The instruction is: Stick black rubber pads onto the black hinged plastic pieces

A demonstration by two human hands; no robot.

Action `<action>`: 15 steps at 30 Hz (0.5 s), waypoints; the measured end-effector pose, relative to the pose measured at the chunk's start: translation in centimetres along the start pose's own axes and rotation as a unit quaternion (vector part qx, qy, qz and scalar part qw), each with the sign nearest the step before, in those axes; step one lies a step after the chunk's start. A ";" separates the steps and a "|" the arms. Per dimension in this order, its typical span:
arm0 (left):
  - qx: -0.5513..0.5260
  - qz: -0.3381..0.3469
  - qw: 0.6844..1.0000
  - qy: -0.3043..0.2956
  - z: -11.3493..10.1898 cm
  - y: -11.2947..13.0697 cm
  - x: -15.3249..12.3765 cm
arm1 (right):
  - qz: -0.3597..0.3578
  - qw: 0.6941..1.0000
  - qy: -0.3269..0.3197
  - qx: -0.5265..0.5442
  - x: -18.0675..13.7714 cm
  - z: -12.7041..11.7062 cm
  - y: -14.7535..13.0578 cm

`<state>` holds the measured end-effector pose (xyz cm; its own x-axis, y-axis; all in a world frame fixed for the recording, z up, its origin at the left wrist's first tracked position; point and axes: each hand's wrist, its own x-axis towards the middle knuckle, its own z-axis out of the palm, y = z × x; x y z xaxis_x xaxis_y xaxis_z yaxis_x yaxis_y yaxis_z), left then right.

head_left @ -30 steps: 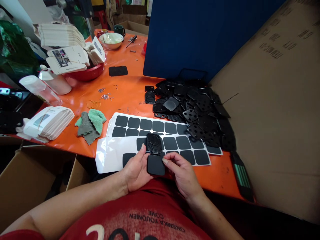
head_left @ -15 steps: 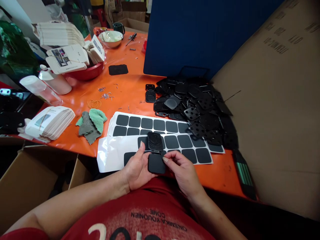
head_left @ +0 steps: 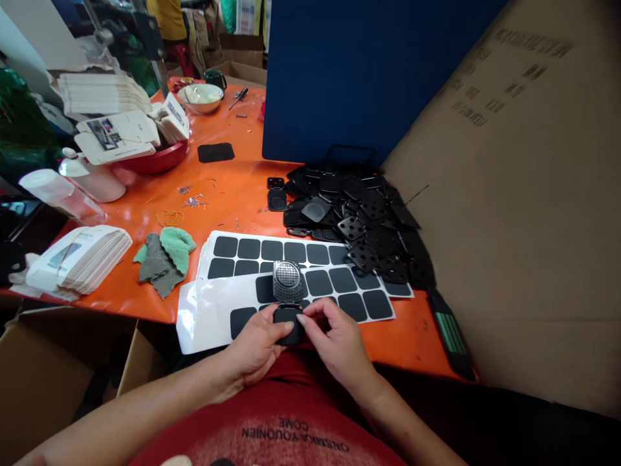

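My left hand [head_left: 257, 346] grips a black hinged plastic piece [head_left: 287, 282], its thumb lying across the smooth square lower panel. The upper panel, with a round grid-textured pad, stands unfolded above the hinge. At the right edge of the lower panel, my right hand [head_left: 338, 336] has thumb and forefinger pinched together on it. Beneath the piece lies a white sheet of black rounded-square stickers [head_left: 343, 281]; part of its backing is bare at the left. Behind it are more sticker sheets [head_left: 226, 246]. A heap of black plastic pieces [head_left: 373, 223] is piled to the right.
Left on the orange table [head_left: 242, 139] are cloth scraps [head_left: 167, 262], a stack of printed cards [head_left: 80, 259], rubber bands, metal pins [head_left: 195, 202] and bottles [head_left: 92, 176]. A red basin [head_left: 155, 160] holds more cards. A blue panel [head_left: 359, 77] and cardboard [head_left: 524, 207] border the right.
My left thumb has moved from beside the piece onto its lower panel. The upper panel has tilted and now catches light. The camera view has shifted, so the table sits lower and further left.
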<state>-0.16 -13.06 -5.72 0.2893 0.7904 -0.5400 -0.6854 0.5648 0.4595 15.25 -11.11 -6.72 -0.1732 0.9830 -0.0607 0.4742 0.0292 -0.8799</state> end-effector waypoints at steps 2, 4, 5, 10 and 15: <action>0.031 0.022 0.999 0.013 -0.1 0.0 -0.1 | -0.009 1.000 0.002 -0.015 0.0 0.1 -0.5; 0.060 0.037 0.997 0.021 -0.4 0.1 -0.1 | -0.005 1.000 -0.001 -0.014 0.0 0.3 -1.0; 0.073 0.043 0.996 0.027 -0.5 0.1 0.0 | -0.004 1.000 -0.010 -0.006 0.0 0.5 -1.3; 0.154 0.061 0.985 0.058 -0.9 1.2 -0.7 | -0.008 0.989 -0.117 0.090 1.0 0.2 -2.2; 0.259 0.119 0.946 0.151 -3.3 5.8 -3.9 | -0.151 0.984 -0.076 -0.057 3.7 -3.5 -1.2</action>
<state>-7.49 -13.67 -3.29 -0.0902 0.8505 -0.5181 -0.2642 0.4812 0.8359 17.05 -6.83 -4.21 -0.4437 0.8884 0.1177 0.4733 0.3438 -0.8110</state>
